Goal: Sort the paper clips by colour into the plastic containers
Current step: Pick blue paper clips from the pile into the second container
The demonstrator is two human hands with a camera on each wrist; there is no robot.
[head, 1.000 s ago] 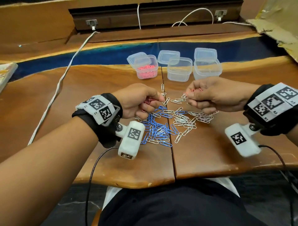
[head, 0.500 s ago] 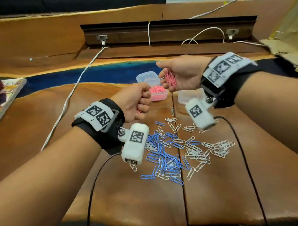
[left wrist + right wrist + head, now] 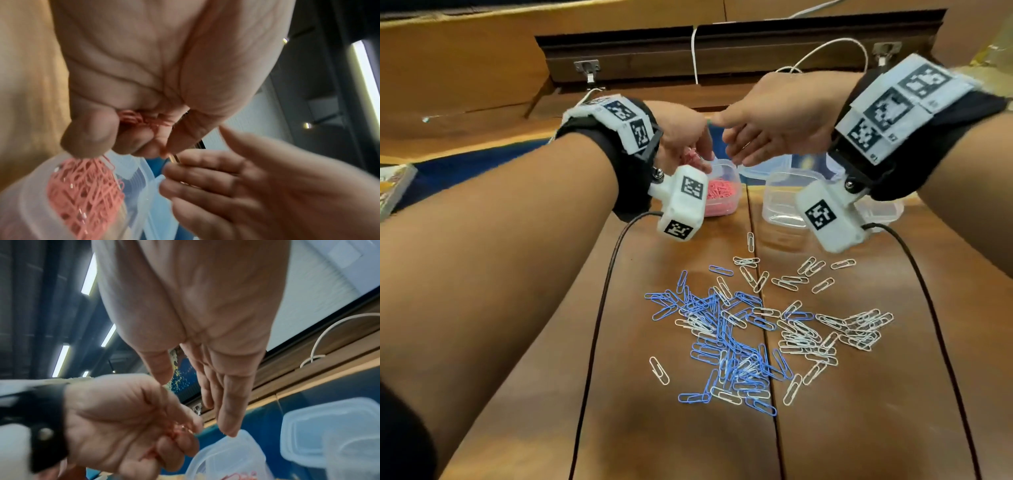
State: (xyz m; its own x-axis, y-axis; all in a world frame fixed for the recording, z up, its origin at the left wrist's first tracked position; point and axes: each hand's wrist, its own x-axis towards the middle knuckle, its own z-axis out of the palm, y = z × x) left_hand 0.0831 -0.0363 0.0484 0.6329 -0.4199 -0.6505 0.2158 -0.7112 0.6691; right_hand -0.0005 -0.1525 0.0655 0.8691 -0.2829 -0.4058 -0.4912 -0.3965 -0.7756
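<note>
My left hand (image 3: 697, 156) hovers over the clear container (image 3: 734, 178) that holds pink paper clips (image 3: 720, 193), and its curled fingers grip a bunch of pink clips (image 3: 133, 118). Just to its right my right hand (image 3: 736, 144) is open and holds nothing, its fingers (image 3: 224, 404) straight and pointing left. The wrist views show both hands close together above the pink container (image 3: 26, 191). Blue paper clips (image 3: 722, 342) and white paper clips (image 3: 808, 335) lie mixed in a loose heap on the wooden table (image 3: 859, 428), nearer to me.
Two clear containers (image 3: 779, 202) with no clips showing in them stand right of the pink one, partly behind my right wrist camera (image 3: 828, 216), with loose lids (image 3: 329, 431) behind. Black cables (image 3: 599, 308) run from both wrists. A book (image 3: 393, 188) lies far left.
Both hands rose from the heap towards the containers. Half a second ago the right hand held pink clips; now it is open and holds none. The left hand moved over the pink container.
</note>
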